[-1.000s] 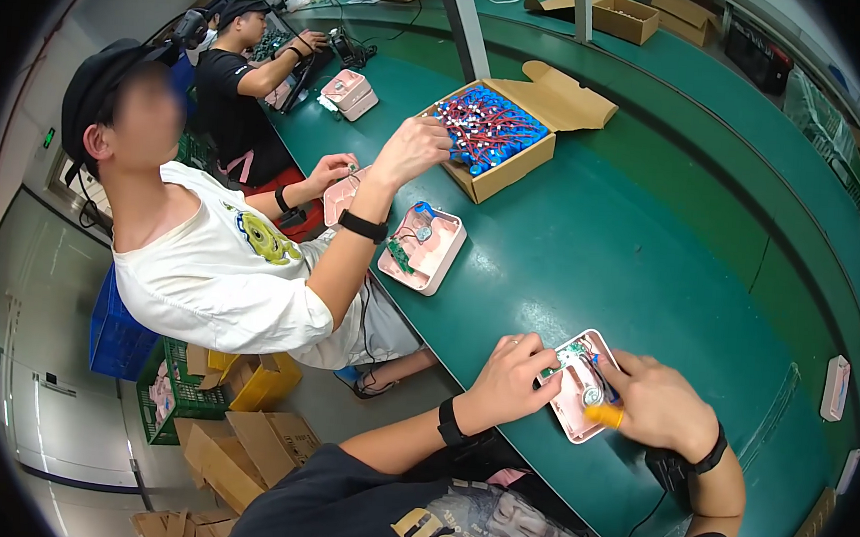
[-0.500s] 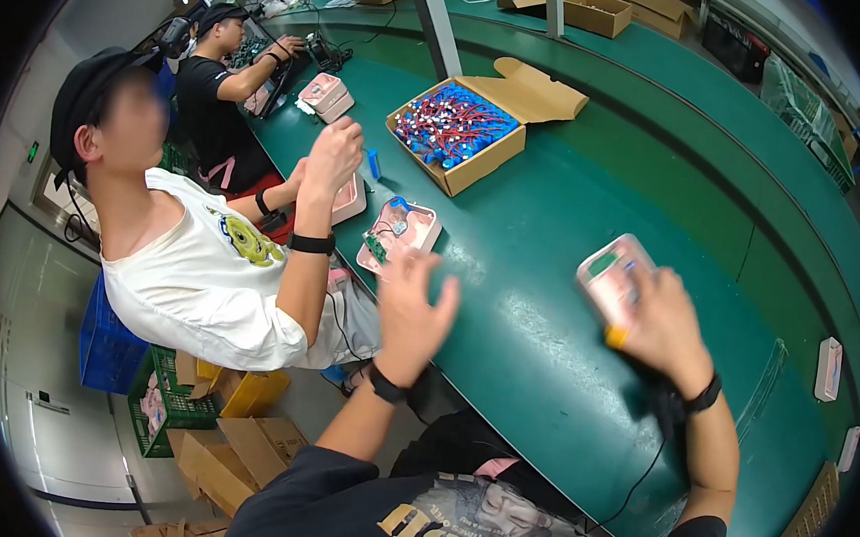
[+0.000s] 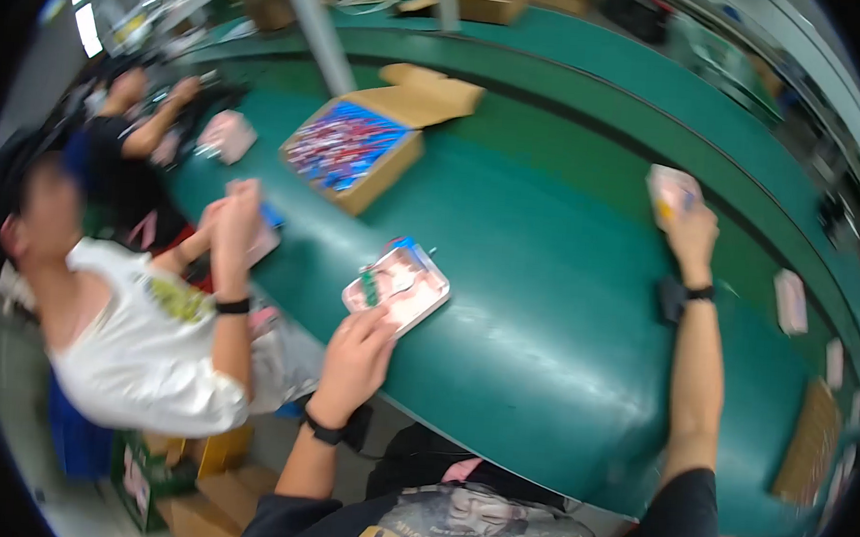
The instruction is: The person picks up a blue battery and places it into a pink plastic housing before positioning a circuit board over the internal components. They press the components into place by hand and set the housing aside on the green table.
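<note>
My left hand (image 3: 358, 353) is closed on the near rim of a shallow pink-and-white plastic housing (image 3: 416, 299) lying on the green bench. Inside it are a small green circuit board (image 3: 368, 282) and a blue battery (image 3: 407, 247) at the far end. Stretched far out to the right, my right hand (image 3: 693, 233) grips a second pink housing (image 3: 669, 181), which has a yellow patch on its near side. My fingers and motion blur hide most of its detail. Whether this one touches the bench, I cannot tell.
An open cardboard box (image 3: 371, 181) of blue batteries with red leads stands at the back left. Beside me a co-worker in white (image 3: 144, 350) works with raised hands; another person (image 3: 126, 161) sits beyond. Pink parts (image 3: 790, 302) and a brown slatted strip (image 3: 806, 444) lie at right.
My right hand has carried its housing away from me, toward the bench's far side. My left hand, open before, has come down and taken hold of the left housing. The whole view has shifted.
</note>
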Demonstrator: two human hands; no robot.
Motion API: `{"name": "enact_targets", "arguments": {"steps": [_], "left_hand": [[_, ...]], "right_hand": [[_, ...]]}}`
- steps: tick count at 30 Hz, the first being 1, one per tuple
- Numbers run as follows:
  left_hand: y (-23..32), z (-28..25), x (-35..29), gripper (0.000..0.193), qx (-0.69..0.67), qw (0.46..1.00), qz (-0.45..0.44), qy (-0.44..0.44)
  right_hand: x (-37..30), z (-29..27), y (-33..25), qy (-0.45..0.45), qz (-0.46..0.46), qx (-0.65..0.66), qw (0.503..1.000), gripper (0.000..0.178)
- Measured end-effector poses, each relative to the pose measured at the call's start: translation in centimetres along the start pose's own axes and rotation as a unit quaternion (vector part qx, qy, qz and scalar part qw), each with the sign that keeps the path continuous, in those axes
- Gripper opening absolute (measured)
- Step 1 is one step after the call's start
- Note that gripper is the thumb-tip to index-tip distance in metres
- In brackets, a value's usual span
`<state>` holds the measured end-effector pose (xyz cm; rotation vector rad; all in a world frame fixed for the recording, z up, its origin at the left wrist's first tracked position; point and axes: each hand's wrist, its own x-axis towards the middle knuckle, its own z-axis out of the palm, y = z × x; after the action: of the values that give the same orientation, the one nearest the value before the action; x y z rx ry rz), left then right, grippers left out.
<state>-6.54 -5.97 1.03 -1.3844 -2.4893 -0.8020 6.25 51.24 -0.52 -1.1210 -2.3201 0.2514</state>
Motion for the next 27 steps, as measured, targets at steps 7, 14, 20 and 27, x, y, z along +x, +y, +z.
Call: {"name": "enact_targets", "arguments": {"steps": [7, 14, 20, 27], "left_hand": [[2.7, 1.0, -0.5, 0.026, -0.048, 0.997, 0.032, -0.051], [2.4, 1.6, 2.1, 0.030, 0.000, 0.988, -0.115, 0.103], [0.8, 4.6, 3.8, 0.028, -0.093, 0.983, -0.142, 0.063], [1.4, 5.9, 6.1, 0.026, -0.209, 0.965, -0.143, -0.071]], "right_hand": [[-0.7, 3.0, -0.3, 0.141, -0.023, -0.087, 0.986, 0.090], [-6.3, -3.7, -12.7, -0.237, -0.295, 0.227, 0.897, 0.051], [-16.6, -2.0, -18.4, -0.326, -0.338, 0.355, 0.809, 0.048], [-16.9, -1.4, -18.5, -0.386, -0.250, 0.391, 0.797, 0.041]]}}
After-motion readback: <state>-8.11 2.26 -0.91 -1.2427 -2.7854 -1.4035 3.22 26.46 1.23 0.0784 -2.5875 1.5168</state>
